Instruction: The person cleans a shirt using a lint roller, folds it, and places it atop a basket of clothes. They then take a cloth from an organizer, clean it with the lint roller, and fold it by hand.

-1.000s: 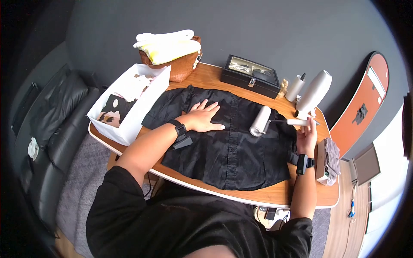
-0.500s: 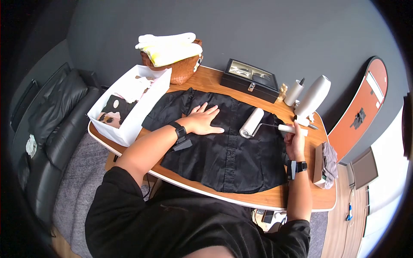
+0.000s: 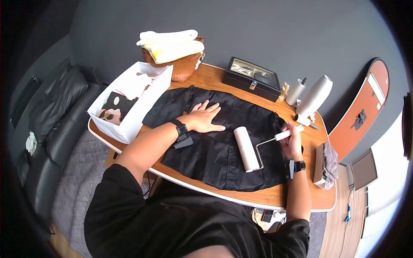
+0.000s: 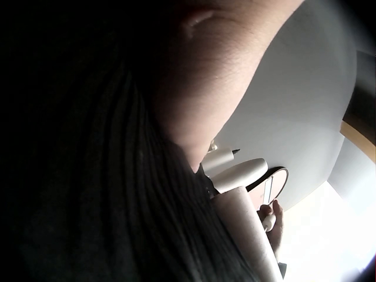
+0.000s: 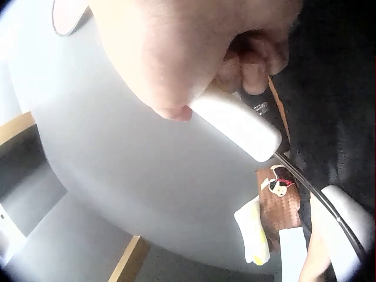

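A black shirt lies spread across the wooden table. My left hand rests flat on its upper part, fingers spread. With my right hand I grip the white handle of a lint roller. The roller's white cylinder lies over the right half of the shirt, near the middle seam, joined to the handle by a thin bent metal rod. In the left wrist view the cylinder shows close over the dark cloth, to the right of my left hand.
A white box with folded clothes stands at the left. Behind it is a brown woven bag topped with a white-yellow towel. A black glasses case, white bottles and a small box of grey cloth line the back and right.
The lint roller has moved left, then toward me over the shirt, its cylinder turning more upright in view. My right hand has shifted left and nearer. My left hand stays in place.
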Tool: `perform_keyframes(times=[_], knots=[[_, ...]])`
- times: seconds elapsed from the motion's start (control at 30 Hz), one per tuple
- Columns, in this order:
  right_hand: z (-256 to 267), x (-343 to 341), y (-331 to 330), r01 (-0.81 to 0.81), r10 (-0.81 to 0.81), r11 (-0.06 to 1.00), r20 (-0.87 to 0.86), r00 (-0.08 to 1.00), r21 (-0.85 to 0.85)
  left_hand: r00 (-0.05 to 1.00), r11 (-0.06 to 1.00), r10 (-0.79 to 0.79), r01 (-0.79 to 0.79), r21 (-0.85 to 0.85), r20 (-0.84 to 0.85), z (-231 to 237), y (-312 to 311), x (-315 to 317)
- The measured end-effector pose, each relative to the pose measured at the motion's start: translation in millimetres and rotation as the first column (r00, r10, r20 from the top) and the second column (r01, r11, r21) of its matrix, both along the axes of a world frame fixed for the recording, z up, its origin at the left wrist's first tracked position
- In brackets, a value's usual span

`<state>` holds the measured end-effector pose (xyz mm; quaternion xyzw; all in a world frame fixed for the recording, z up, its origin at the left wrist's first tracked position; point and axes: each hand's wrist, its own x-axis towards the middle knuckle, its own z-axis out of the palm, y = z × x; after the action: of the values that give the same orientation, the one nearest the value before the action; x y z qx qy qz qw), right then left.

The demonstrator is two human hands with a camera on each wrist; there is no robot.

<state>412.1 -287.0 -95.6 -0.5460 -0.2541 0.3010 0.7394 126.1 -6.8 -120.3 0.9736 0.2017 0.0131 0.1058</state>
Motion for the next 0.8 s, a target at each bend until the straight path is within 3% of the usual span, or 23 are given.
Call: perform_keyframes(times=[0.07, 0.13, 0.27, 0.33, 0.53, 0.73, 0.8], knots=[[-4, 20, -8, -0.061, 0.061, 0.998, 0.017, 0.998, 0.005, 1.0, 1.0, 0.001, -0.001, -0.004, 0.002, -1, 1, 0], [-8, 37, -12, 0.153, -0.151, 0.988, 0.084, 0.985, -0.016, 1.0, 1.0, -0.004, 0.004, -0.013, 0.013, -1, 0, -1], [-16, 80, -32, 0.286, -0.286, 0.958, 0.098, 0.953, 0.015, 1.0, 1.0, -0.008, 0.008, -0.019, 0.023, -1, 0, -1], [-14, 93, -38, 0.323, -0.324, 0.946, -0.016, 0.946, -0.025, 1.0, 1.0, 0.016, -0.016, 0.001, -0.006, 2, -2, 0], [2, 52, -26, 0.228, -0.228, 0.973, 0.01, 0.974, 0.025, 1.0, 1.0, 0.004, -0.004, -0.002, -0.005, 3, -2, -1], [9, -29, 4, -0.143, 0.168, 0.974, 0.137, 0.976, -0.177, 1.0, 1.0, 0.001, 0.0, 0.025, -0.017, 1, 0, 0], [16, -51, 7, -0.196, 0.233, 0.956, 0.159, 0.959, -0.218, 1.0, 1.0, -0.012, 0.012, 0.028, -0.01, -7, 8, 3]])
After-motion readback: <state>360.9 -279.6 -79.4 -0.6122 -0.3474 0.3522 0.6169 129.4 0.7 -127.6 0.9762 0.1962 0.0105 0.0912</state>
